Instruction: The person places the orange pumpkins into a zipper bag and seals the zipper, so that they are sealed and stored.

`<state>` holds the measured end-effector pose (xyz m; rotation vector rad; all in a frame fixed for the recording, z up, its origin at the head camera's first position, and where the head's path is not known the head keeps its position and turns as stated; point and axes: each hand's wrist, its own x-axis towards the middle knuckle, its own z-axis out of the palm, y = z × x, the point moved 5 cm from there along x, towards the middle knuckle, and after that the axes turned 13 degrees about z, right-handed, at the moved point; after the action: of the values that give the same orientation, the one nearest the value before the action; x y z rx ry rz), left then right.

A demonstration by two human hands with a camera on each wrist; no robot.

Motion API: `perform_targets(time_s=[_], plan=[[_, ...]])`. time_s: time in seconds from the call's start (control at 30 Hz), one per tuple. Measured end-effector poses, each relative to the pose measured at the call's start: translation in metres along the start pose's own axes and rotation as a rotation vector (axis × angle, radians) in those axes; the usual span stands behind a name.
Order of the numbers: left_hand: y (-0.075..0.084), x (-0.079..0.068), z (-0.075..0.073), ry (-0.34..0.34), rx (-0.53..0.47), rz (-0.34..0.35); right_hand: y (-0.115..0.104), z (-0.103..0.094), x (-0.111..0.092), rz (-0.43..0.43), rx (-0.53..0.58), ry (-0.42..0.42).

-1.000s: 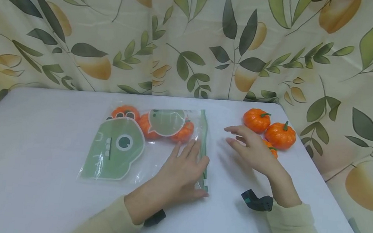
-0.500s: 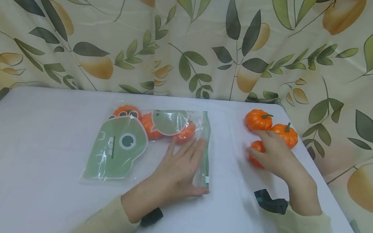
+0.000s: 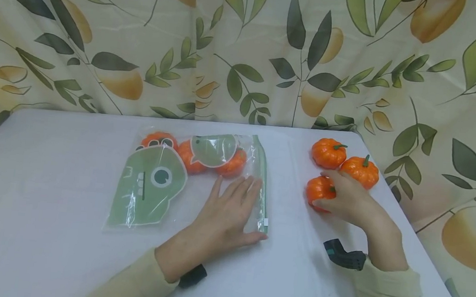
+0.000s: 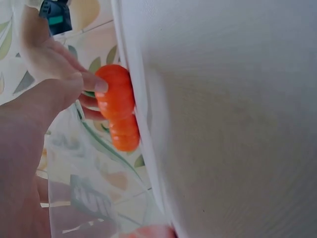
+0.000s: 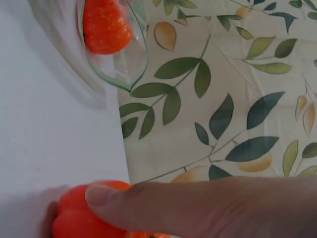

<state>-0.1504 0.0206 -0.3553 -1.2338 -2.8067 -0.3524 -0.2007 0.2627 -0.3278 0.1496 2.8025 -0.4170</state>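
Note:
A clear zip bag (image 3: pixel 185 201) printed with a green cartoon animal lies flat, its green zip edge to the right. Inside it show several orange toy pumpkins (image 3: pixel 231 163) along the far side. My left hand (image 3: pixel 225 214) rests on the bag near the zip edge, fingers extended. Right of the bag, my right hand (image 3: pixel 347 199) grips a small orange pumpkin (image 3: pixel 317 190) between thumb and fingers. In the right wrist view the thumb presses on that pumpkin (image 5: pixel 81 215); the fingers are mostly hidden. The left wrist view shows the held pumpkin (image 4: pixel 115 87) side-on.
Two more pumpkins, one at the back (image 3: pixel 328 153) and one near the right edge (image 3: pixel 360 172), sit just beyond my right hand. The white table (image 3: pixel 45 187) meets a leaf-printed curtain (image 3: pixel 247 49) at its far and right sides.
My right hand has moved right and down from above the table to the nearest pumpkin, gripped it and drawn it slightly left. My left hand stays on the bag.

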Motion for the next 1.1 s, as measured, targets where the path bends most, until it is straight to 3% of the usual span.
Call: perform_targets(time_s=[0.13,0.37,0.57,0.73,1.1], plan=[[0.000,0.000,0.000,0.001,0.008,-0.014,-0.010,0.004,-0.001,-0.055,0.039,-0.003],[-0.001,0.001,-0.001,0.004,0.026,-0.017,-0.019,0.008,-0.002,-0.075,0.061,-0.010],[-0.002,0.000,-0.002,0.055,0.060,-0.018,-0.032,0.014,0.003,-0.204,0.154,0.065],[-0.003,0.000,-0.002,0.074,0.101,-0.013,-0.044,0.024,0.006,-0.276,0.240,0.050],[-0.006,0.000,0.002,0.017,0.056,-0.047,-0.052,0.033,0.012,-0.304,0.312,0.063]])
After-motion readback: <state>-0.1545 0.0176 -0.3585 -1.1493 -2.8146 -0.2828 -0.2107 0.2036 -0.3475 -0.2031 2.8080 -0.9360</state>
